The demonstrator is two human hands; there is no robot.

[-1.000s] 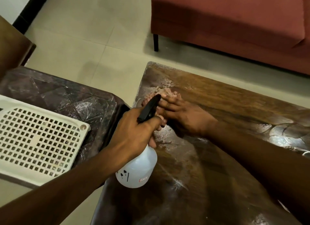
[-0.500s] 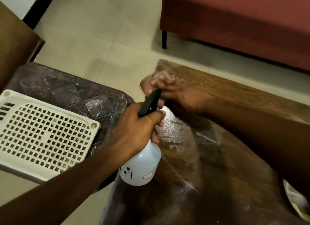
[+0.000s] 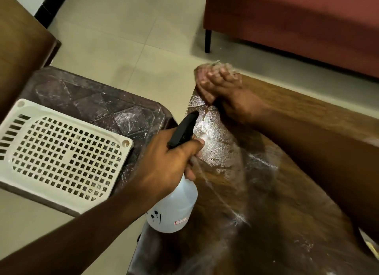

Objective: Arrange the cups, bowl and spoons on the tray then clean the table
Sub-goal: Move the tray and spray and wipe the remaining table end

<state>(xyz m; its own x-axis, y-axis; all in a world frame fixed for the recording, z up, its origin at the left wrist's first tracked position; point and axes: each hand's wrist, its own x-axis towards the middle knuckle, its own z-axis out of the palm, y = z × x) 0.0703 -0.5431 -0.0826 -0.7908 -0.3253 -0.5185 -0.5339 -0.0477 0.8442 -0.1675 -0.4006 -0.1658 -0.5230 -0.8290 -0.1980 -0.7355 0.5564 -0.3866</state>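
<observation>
My left hand (image 3: 164, 168) grips the black trigger head of a white spray bottle (image 3: 174, 211), held over the near left edge of the wooden table (image 3: 266, 192). My right hand (image 3: 225, 90) is at the table's far left corner, blurred, its fingers bent over a pale wipe (image 3: 216, 63) of which only a thin edge shows. The tabletop between the hands is wet and streaked. A white perforated tray (image 3: 61, 151) lies bare on the dark side table (image 3: 98, 98) to the left. No cups, bowl or spoons are in view.
A red sofa (image 3: 297, 24) stands behind the table on black legs. A brown wooden cabinet (image 3: 18, 44) is at the far left. Tiled floor (image 3: 133, 38) shows between the furniture. A pale item (image 3: 369, 246) peeks in at the right edge.
My right hand has slid with the wipe from mid-table to the far left corner. The left hand and bottle have stayed roughly in place; the view has shifted.
</observation>
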